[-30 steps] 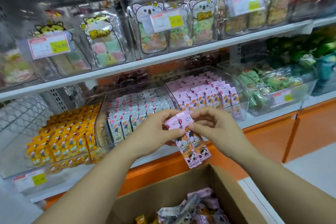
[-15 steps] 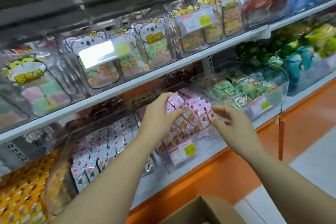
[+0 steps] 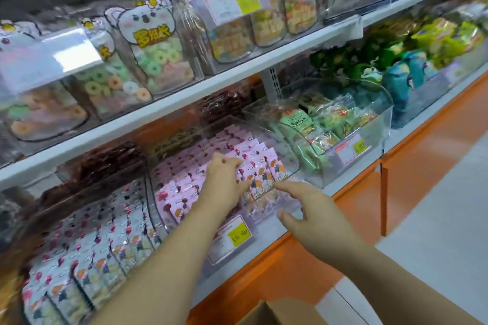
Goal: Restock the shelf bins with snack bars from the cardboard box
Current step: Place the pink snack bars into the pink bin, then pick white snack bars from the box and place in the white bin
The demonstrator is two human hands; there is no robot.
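Observation:
A clear shelf bin (image 3: 266,219) on the lower shelf holds rows of pink snack bars (image 3: 179,192). My left hand (image 3: 224,185) reaches into this bin, its fingers curled over a few pink bars (image 3: 260,186) at the front right of the rows. Just in front of the bin's clear wall hovers my right hand (image 3: 306,211), fingers spread and holding nothing. Only a corner of the cardboard box (image 3: 277,312) shows at the bottom edge; its contents are out of view.
Left of the pink bin stands a bin of white-wrapped bars (image 3: 105,245). To the right is a bin of green packets (image 3: 332,124). The upper shelf (image 3: 237,79) carries bags of ring candy. An orange base panel (image 3: 422,161) runs below, with grey floor at right.
The view swung up and right, away from the box. My left hand carried the pink bars from above the box into the pink bin. My right hand let go of them and opened.

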